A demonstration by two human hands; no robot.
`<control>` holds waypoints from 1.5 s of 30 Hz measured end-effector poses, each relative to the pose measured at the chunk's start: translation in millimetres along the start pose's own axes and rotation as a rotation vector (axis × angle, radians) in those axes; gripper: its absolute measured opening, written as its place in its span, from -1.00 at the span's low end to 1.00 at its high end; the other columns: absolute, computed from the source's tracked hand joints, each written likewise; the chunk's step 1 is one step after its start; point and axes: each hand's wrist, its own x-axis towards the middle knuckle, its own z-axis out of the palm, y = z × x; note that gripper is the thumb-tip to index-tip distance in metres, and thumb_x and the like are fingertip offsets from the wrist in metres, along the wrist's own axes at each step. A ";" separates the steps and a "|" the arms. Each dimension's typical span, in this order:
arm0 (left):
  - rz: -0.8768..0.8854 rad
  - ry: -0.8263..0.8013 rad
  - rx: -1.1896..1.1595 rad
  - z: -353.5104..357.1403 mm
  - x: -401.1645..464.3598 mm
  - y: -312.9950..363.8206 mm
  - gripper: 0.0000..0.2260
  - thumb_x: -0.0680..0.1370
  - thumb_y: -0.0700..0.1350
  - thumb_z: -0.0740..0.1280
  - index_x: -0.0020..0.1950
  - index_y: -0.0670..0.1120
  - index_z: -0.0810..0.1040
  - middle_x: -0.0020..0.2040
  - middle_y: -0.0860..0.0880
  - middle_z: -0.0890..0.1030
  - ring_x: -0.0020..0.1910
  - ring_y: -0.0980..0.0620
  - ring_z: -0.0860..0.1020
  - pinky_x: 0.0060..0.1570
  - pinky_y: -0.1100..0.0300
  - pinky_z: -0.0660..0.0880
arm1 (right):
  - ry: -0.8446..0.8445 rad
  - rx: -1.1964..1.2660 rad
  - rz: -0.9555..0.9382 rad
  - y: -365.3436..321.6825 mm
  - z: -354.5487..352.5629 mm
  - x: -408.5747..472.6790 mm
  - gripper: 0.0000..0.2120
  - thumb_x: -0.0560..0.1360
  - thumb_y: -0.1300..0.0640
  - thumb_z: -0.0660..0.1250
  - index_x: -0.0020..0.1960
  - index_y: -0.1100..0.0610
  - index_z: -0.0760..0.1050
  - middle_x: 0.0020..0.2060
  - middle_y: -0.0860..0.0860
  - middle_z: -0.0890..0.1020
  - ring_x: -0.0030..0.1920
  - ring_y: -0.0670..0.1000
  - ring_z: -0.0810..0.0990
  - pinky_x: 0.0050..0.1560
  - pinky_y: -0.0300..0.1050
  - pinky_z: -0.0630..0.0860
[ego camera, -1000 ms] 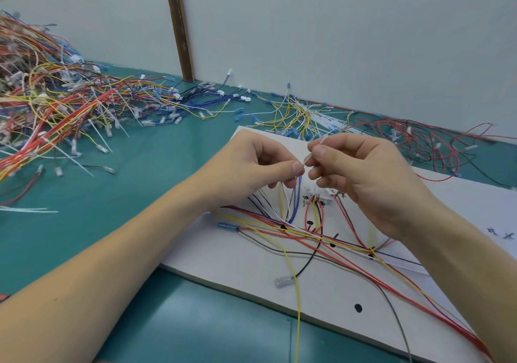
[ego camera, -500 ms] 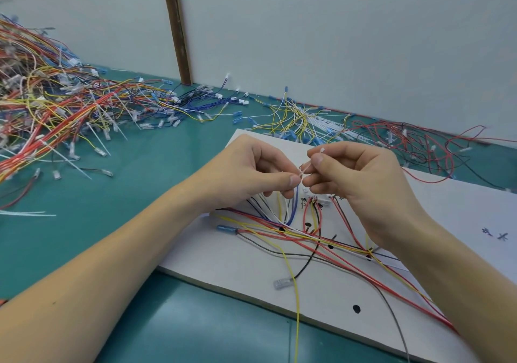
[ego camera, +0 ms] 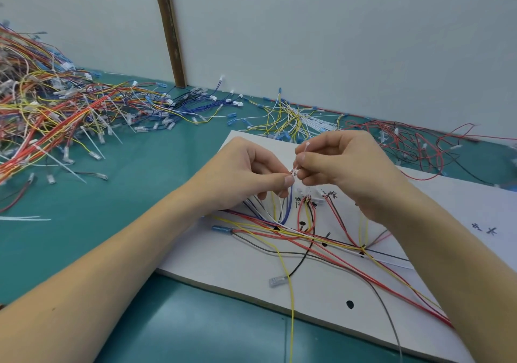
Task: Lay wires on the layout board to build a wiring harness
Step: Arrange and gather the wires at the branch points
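Both hands met above the board (ego camera: 349, 287): left hand (ego camera: 243, 178) pinched wire ends, right hand (ego camera: 344, 166) pinched a white tie (ego camera: 303, 150). Below them, many wires (ego camera: 316, 248) lay routed; bundling looked unfinished.

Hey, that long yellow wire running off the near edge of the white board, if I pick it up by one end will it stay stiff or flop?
Probably floppy: the yellow wire is thin and already curves loosely across the layout board and past its near edge. It looks light, so it should lift easily. It may snag, since it crosses the red wires lying there.
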 end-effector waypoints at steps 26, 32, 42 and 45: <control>0.066 0.137 0.256 -9.8 -0.8 3.2 -0.94 0.52 -0.15 0.51 -0.14 -0.01 0.73 -0.33 0.08 0.71 -0.39 0.24 0.57 -0.36 0.50 0.36 | 0.090 -0.353 -0.174 23.3 22.1 -15.2 -0.89 0.46 0.22 0.49 -0.20 0.04 0.69 -0.35 -0.02 0.71 -0.27 0.08 0.70 -0.15 0.12 0.68; 0.062 -0.090 0.335 -24.4 -8.5 19.1 -0.93 0.48 -0.10 0.55 -0.18 0.03 0.71 -0.40 0.13 0.57 -0.38 0.13 0.45 -0.35 0.32 0.36 | 0.113 -0.351 -0.147 27.8 23.9 -15.4 -0.91 0.46 0.21 0.48 -0.19 0.05 0.68 -0.35 -0.04 0.71 -0.36 -0.11 0.61 -0.27 -0.10 0.56; -0.056 -0.431 0.638 -21.7 -14.5 37.9 -0.82 0.40 0.01 0.60 -0.23 0.03 0.62 -0.31 0.09 0.65 -0.33 0.11 0.57 -0.22 0.11 0.56 | 0.043 -0.395 -0.077 17.7 21.3 -5.9 -0.90 0.44 0.25 0.45 -0.21 0.08 0.65 -0.38 0.04 0.70 -0.44 -0.05 0.61 -0.26 -0.07 0.60; -0.061 -0.431 0.608 -20.9 -17.3 31.5 -0.78 0.38 -0.02 0.63 -0.25 0.02 0.60 -0.33 0.10 0.64 -0.35 0.12 0.55 -0.27 0.16 0.53 | 0.034 -0.410 -0.055 15.4 21.5 -5.1 -0.90 0.44 0.26 0.45 -0.20 0.09 0.65 -0.37 0.04 0.71 -0.40 0.01 0.65 -0.19 0.07 0.69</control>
